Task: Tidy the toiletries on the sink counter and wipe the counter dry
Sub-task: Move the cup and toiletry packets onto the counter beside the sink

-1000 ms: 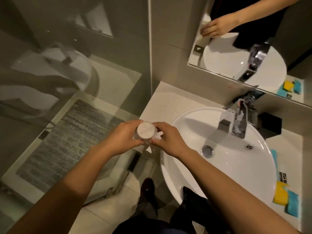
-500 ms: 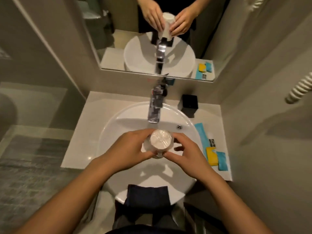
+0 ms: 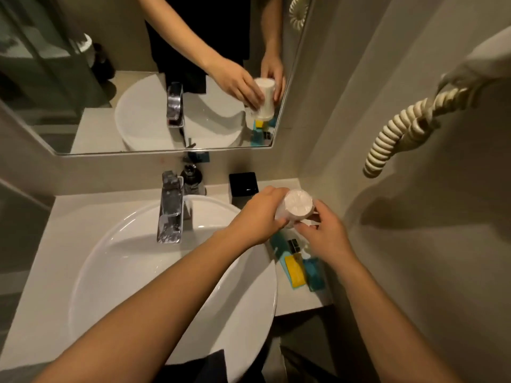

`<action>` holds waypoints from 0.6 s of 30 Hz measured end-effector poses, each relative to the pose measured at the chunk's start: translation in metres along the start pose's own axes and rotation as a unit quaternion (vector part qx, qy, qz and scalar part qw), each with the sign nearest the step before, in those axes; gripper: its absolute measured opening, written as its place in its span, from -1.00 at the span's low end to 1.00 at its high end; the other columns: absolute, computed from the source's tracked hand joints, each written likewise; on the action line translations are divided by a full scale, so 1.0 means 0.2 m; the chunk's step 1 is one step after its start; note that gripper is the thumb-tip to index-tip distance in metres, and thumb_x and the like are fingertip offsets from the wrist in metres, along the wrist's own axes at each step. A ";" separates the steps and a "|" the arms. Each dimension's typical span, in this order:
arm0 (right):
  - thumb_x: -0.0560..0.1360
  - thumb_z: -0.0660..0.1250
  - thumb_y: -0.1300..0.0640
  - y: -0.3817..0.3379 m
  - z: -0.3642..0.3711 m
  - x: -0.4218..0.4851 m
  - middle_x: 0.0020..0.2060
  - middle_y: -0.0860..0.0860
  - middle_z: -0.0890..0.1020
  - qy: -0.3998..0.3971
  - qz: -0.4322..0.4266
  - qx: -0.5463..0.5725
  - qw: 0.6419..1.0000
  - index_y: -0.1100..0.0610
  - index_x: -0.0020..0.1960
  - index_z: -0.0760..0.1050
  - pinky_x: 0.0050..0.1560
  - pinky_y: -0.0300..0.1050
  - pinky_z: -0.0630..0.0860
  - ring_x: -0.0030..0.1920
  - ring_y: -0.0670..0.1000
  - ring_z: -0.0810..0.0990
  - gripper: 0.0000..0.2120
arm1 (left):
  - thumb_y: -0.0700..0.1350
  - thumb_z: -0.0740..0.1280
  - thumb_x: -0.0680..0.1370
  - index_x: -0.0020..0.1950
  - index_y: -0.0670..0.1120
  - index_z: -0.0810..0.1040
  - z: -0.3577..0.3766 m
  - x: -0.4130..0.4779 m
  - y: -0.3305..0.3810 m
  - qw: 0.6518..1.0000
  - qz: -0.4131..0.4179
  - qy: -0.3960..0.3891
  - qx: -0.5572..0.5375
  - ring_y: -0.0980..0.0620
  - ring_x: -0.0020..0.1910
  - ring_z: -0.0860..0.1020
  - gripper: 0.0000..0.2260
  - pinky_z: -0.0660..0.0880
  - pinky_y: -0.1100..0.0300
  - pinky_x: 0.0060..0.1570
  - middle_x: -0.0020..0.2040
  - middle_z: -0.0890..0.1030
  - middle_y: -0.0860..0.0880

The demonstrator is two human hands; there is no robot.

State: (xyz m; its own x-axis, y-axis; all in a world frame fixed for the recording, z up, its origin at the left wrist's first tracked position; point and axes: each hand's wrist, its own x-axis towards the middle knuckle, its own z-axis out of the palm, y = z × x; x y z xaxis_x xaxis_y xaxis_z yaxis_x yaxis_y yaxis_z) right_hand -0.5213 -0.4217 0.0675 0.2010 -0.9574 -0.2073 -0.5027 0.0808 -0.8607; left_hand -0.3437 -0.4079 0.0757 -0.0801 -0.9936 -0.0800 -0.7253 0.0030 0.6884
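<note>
I hold a white wrapped cup (image 3: 298, 203) upright in both hands, above the right back part of the counter (image 3: 298, 299). My left hand (image 3: 258, 215) grips its left side. On its right side my right hand (image 3: 325, 234) pinches the lower edge with the fingertips. Below the hands lie flat toiletry packets on the counter: a long teal one (image 3: 277, 240), a yellow one (image 3: 296, 270) and a small teal one (image 3: 313, 273). The hands cover part of them.
A white basin (image 3: 116, 261) fills the middle of the counter, with a chrome tap (image 3: 171, 210) at its back. A black square box (image 3: 244, 183) and a dark dispenser (image 3: 191, 175) stand by the wall. The mirror (image 3: 83, 120) hangs above. A coiled cord (image 3: 398, 131) hangs on the right wall.
Both hands carried the cup from the left end of the counter, across the basin, to the right back corner. My view swung right with them.
</note>
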 end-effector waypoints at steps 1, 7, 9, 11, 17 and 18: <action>0.50 0.48 0.20 0.01 0.00 0.06 0.21 -0.07 0.64 0.012 0.003 -0.001 1.000 -0.03 0.36 0.49 0.16 -0.15 0.58 0.21 -0.04 0.61 -0.53 | -0.05 0.51 0.50 0.47 -0.01 0.46 0.01 0.07 -0.01 1.000 -0.005 0.003 -0.006 -0.10 0.34 0.50 -0.45 0.40 0.06 0.33 0.38 0.56 -0.08; 0.54 0.43 0.22 0.06 0.06 0.38 0.24 -0.11 0.59 0.036 0.027 -0.009 0.999 -0.06 0.42 0.43 0.14 -0.16 0.46 0.21 -0.06 0.55 -0.50 | -0.10 0.48 0.52 0.43 -0.04 0.47 0.09 0.38 -0.10 0.998 -0.042 0.011 -0.043 -0.13 0.28 0.57 -0.51 0.43 0.09 0.25 0.33 0.61 -0.11; 0.54 0.43 0.23 0.10 0.09 0.47 0.24 -0.08 0.60 0.047 0.032 -0.012 0.998 -0.03 0.42 0.43 0.12 -0.19 0.42 0.21 -0.06 0.54 -0.50 | -0.12 0.47 0.53 0.41 -0.06 0.46 0.12 0.48 -0.15 0.998 -0.058 0.000 -0.036 -0.15 0.24 0.58 -0.53 0.49 0.01 0.25 0.29 0.62 -0.13; 0.53 0.43 0.25 0.16 0.12 0.56 0.27 -0.05 0.60 0.053 0.035 -0.025 0.998 0.00 0.42 0.44 0.15 -0.18 0.43 0.22 -0.06 0.54 -0.51 | -0.15 0.46 0.51 0.35 -0.06 0.44 0.14 0.57 -0.19 0.997 -0.065 -0.014 -0.024 -0.17 0.18 0.60 -0.57 0.56 -0.04 0.19 0.23 0.62 -0.15; 0.52 0.42 0.27 0.30 0.19 0.73 0.26 0.01 0.62 0.058 0.059 -0.044 0.996 0.05 0.38 0.47 0.30 -0.01 0.51 0.27 0.04 0.58 -0.54 | -0.15 0.44 0.50 0.17 -0.10 0.44 0.18 0.74 -0.24 0.992 -0.058 -0.042 0.102 -0.22 0.11 0.59 -0.70 0.43 0.02 -0.10 0.16 0.62 -0.17; 0.52 0.41 0.27 0.32 0.21 0.75 0.26 0.02 0.63 0.057 0.064 -0.049 0.995 0.06 0.38 0.47 0.31 0.02 0.52 0.27 0.05 0.58 -0.55 | -0.14 0.43 0.50 0.18 -0.09 0.46 0.19 0.76 -0.25 0.990 -0.059 -0.041 0.120 -0.21 0.12 0.59 -0.71 0.41 0.03 -0.11 0.16 0.62 -0.16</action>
State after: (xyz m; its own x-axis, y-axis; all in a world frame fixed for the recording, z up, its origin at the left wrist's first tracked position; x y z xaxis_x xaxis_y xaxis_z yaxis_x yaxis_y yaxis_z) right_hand -0.4889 -0.5491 -0.0381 0.0373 -0.9667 -0.2532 -0.5981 0.1814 -0.7806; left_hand -0.3458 -0.5540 0.0020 -0.0327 -0.9761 -0.2150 -0.8737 -0.0766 0.4803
